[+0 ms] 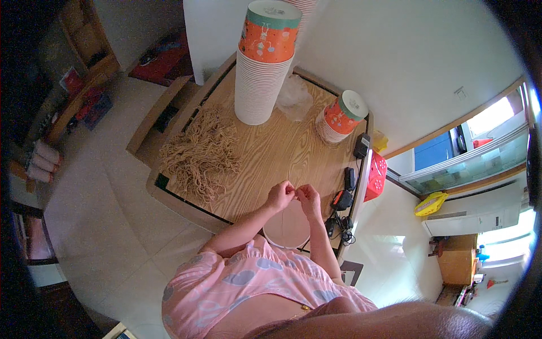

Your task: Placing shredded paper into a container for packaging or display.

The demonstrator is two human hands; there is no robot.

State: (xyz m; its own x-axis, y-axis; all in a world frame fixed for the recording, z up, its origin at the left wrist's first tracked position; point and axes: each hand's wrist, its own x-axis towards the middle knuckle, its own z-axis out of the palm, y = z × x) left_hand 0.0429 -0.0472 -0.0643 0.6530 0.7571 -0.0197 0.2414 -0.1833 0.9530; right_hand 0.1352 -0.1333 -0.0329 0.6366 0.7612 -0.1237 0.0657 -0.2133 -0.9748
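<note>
Close together above the table's near edge, my left hand [279, 196] and my right hand [309, 199] meet at the fingertips. Both are closed in a pinch; whatever they hold is too small to make out. Just below them is a round white container [288, 229], partly covered by my wrists. To the left lies a loose heap of tan twine [203, 155] on the wood-grain table [271, 152]. Beyond my hands stands a tall stack of upside-down paper tubs [258, 90], orange and green at its top.
A shorter stack of orange tubs [342, 117] stands at the far right, with a clear plastic bag [295, 97] between the stacks. Black adapters [342, 199] and tangled cables [342, 230] line the right edge. Beyond that edge is a red basket [376, 176]. An open cardboard box [161, 121] sits left.
</note>
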